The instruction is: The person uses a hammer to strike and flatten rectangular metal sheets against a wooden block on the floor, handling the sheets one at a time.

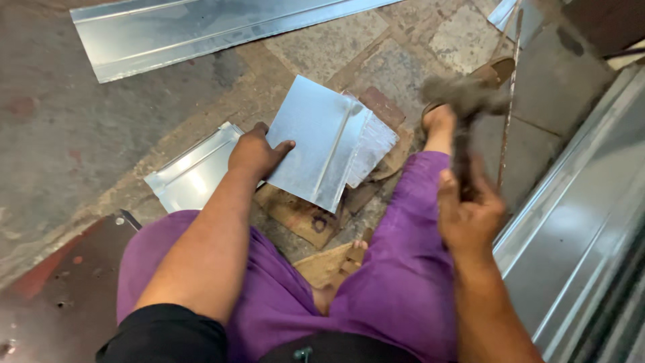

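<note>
My left hand [255, 154] grips the left edge of a square galvanized metal sheet [319, 141] with a folded seam, held above brown cardboard pieces on the floor. Under it lies a second, similar sheet [373, 148]. My right hand [470, 212] is closed around the handle of a mallet whose head [463, 97] is blurred with motion, raised to the right of the sheets. I sit on the floor in purple trousers [403, 269], one foot [437, 121] stretched out near a sandal [494, 70].
Another bent metal piece [191, 178] lies left of my hand. A long folded metal strip [201, 30] lies at the top, and large metal panels [578, 228] run along the right. A thin rod [510, 101] stands by the sandal. A dark plate [60, 296] sits lower left.
</note>
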